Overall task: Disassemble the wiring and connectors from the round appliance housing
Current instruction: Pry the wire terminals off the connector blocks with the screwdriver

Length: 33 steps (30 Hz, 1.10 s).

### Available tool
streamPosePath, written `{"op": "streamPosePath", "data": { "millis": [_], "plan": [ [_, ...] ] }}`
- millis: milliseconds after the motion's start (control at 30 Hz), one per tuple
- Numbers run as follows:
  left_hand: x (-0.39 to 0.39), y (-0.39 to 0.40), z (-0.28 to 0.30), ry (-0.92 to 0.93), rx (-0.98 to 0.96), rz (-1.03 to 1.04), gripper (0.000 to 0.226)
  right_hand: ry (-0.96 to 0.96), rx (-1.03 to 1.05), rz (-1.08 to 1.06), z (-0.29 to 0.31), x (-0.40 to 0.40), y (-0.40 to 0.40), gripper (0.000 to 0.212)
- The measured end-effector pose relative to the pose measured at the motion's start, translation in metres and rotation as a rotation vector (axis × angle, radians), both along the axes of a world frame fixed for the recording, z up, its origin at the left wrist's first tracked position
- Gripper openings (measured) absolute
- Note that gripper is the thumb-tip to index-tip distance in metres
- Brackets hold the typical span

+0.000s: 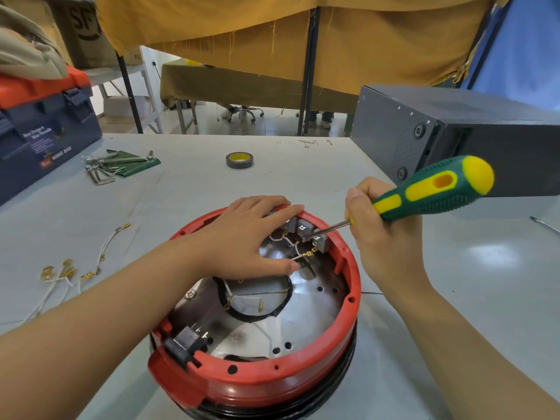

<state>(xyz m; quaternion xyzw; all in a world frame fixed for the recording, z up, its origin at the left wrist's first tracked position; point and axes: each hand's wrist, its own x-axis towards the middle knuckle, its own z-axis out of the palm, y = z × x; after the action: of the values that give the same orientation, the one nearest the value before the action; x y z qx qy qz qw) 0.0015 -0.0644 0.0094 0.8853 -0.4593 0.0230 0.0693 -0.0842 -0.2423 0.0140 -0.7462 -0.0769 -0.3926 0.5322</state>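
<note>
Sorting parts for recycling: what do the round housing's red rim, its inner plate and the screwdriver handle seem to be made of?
Red rim: likely moulded plastic, smooth and slightly glossy, with moulded holes and tabs.
Inner plate: looks like bare sheet metal, silvery and reflective, with punched holes and dark stains.
Screwdriver handle: probably plastic with rubbery grip, matte green ribbed texture and yellow inserts.

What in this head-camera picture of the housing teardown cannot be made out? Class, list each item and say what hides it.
- Screwdriver tip: too small among the grey connector blocks to tell what it touches.
- Housing far rim: covered by the left hand.
- Toolbox: cut off by the left edge, label print too blurred to read.
- Grey metal case: cut off by the right edge.
- Right hand fingertips: hidden behind the handle.
</note>
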Motion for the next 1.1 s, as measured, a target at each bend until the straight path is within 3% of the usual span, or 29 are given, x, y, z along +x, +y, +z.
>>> {"op": "streamPosePath", "data": {
  "millis": [367, 667, 1100],
  "plan": [
    [0.001, 0.001, -0.001, -0.014, -0.008, -0.004, 0.084, -0.068, -0.262, 0.032, 0.002, -0.006, 0.001, 0.026],
    [0.0, 0.0, 0.0, -0.002, -0.005, -0.002, 0.083, 0.05, -0.332, 0.188, 0.01, -0.005, -0.014, 0.028],
    [0.0, -0.001, -0.001, 0.004, 0.009, 0.009, 0.083, 0.104, -0.093, 0.134, 0.008, 0.002, -0.018, 0.03]
  ]
}}
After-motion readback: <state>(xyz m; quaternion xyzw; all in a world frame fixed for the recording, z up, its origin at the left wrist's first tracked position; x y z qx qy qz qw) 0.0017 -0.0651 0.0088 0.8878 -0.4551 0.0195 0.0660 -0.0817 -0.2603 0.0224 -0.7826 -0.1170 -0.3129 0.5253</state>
